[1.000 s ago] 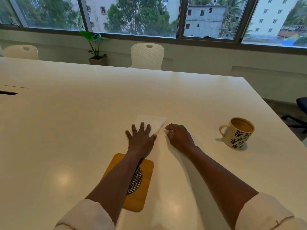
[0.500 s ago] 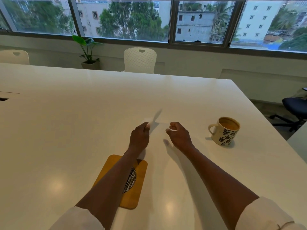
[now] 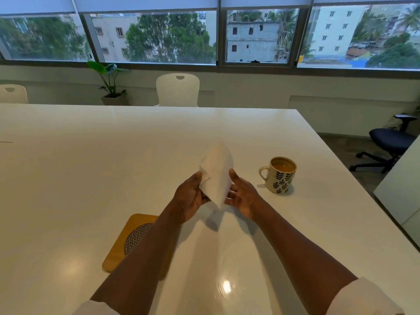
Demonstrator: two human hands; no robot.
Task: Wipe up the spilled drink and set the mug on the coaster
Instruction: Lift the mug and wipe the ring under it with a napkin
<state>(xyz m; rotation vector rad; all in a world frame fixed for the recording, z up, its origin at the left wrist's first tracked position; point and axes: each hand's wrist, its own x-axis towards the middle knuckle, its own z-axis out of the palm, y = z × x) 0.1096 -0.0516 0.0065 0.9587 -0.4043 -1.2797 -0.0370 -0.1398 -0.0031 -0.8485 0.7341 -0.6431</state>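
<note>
Head view: a white napkin [image 3: 217, 172] is held up above the desk [image 3: 91, 167], gripped between the left hand [image 3: 189, 197] and the right hand [image 3: 242, 196]. The left thumb and fingers are pinched on its left edge; the right palm is cupped half open against its right side. A mug [image 3: 280, 176] filled with a brown drink is seen upright toward the desk's right edge, well apart from the coaster [image 3: 127, 239], which lies toward the near edge, partly covered by the left forearm. No spill can be made out on the glossy top.
</note>
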